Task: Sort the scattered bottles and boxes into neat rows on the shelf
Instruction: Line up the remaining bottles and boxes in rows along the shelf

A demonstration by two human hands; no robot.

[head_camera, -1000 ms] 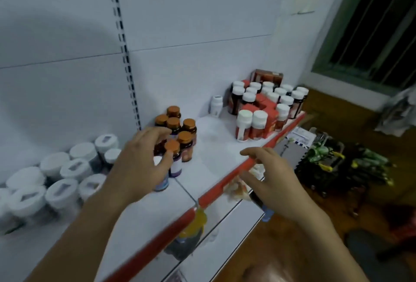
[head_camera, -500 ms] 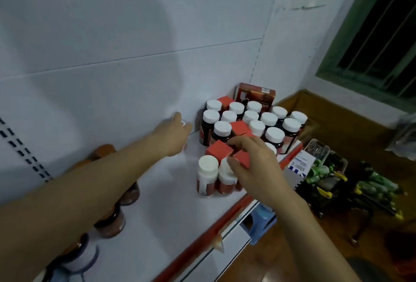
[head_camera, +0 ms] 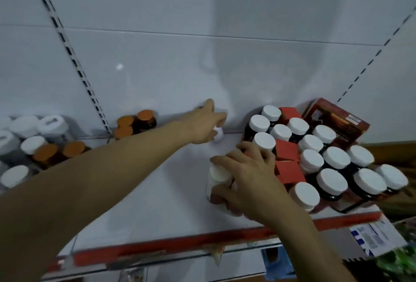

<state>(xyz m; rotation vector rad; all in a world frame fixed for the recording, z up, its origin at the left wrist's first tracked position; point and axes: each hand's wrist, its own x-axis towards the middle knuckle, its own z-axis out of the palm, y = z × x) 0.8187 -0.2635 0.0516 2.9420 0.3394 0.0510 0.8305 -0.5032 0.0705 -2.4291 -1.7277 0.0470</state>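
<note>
My left hand (head_camera: 206,125) reaches to the back of the white shelf (head_camera: 157,191) and grips a small white bottle (head_camera: 218,134) standing against the back wall. My right hand (head_camera: 245,178) curls round two white-capped bottles (head_camera: 218,174) at the shelf's middle; the second one is mostly hidden under my fingers. To the right stands a cluster of dark bottles with white caps (head_camera: 333,157), with red boxes (head_camera: 287,157) among them and a dark red carton (head_camera: 337,121) behind.
Orange-capped brown bottles (head_camera: 135,123) stand at the back left, more of them near grey-capped jars (head_camera: 33,126) at the far left. The shelf has a red front edge (head_camera: 202,243). Below right lie a blue-printed box (head_camera: 371,239) and green items.
The view swung over the shelf's right part. My left hand left the orange-capped bottles and took the small white bottle at the back. My right hand moved up and closed on the white-capped bottles.
</note>
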